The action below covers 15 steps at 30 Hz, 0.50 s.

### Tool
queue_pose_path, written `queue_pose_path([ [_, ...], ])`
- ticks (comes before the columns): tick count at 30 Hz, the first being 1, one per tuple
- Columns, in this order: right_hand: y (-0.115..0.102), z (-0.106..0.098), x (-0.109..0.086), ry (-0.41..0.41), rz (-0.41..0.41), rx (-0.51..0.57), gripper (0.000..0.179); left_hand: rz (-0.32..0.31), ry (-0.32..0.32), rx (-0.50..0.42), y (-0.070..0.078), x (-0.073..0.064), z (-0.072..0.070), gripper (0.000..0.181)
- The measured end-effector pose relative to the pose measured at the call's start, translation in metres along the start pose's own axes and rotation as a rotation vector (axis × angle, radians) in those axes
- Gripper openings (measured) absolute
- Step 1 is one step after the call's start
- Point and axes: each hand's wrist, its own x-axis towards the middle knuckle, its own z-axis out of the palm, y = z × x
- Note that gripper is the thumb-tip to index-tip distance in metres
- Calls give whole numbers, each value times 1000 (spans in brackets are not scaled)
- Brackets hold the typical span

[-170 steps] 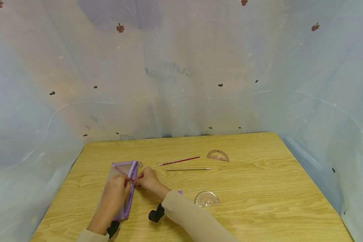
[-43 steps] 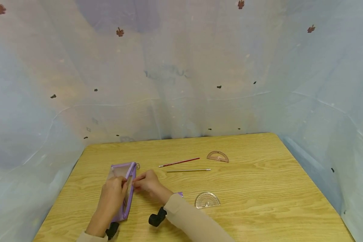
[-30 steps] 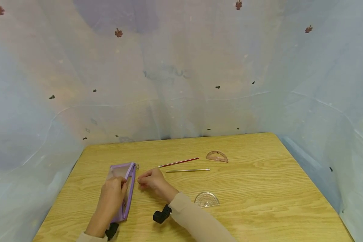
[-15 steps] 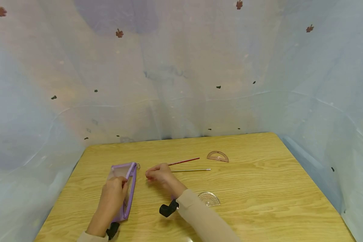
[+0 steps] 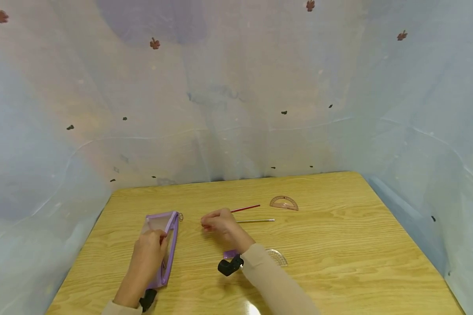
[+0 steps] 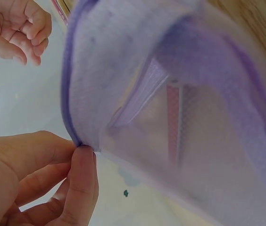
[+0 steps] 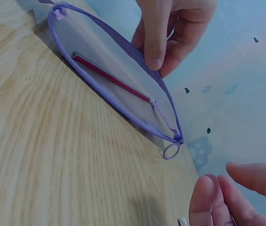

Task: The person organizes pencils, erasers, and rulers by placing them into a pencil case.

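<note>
A mesh pencil pouch (image 5: 174,238) with purple zipper edging lies at the table's left, its mouth gaping. My left hand (image 5: 149,253) pinches the rim of the pouch between thumb and index finger. Inside rests a red pencil (image 7: 112,79), seen through the opening in the right wrist view. My right hand (image 5: 222,224) is over the table, right of the pouch, fingers loosely bent and holding nothing. It covers the left ends of a red pencil (image 5: 245,208) and a gold-coloured pencil (image 5: 256,221).
A pinkish protractor (image 5: 284,202) lies at the back right. Partly behind the right sleeve is a clear protractor (image 5: 277,257). A small purple item (image 5: 230,253) lies near the black wrist camera (image 5: 229,266). A draped cloth (image 5: 236,87) surrounds the wooden table (image 5: 358,245).
Earlier, both hands were at the pouch mouth with a red pencil; it is now inside. My right hand has let go and moved right, towards the two pencils. My left hand keeps its pinch.
</note>
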Motion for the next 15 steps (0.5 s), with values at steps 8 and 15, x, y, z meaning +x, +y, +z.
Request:
queue_pose_path([
  [8, -4, -12, 1, -1, -7, 25, 17, 2, -8, -9, -1, 0, 1, 6],
  [15, -5, -27, -1, 7, -9, 0, 19, -1, -18, -13, -2, 1, 0, 7],
])
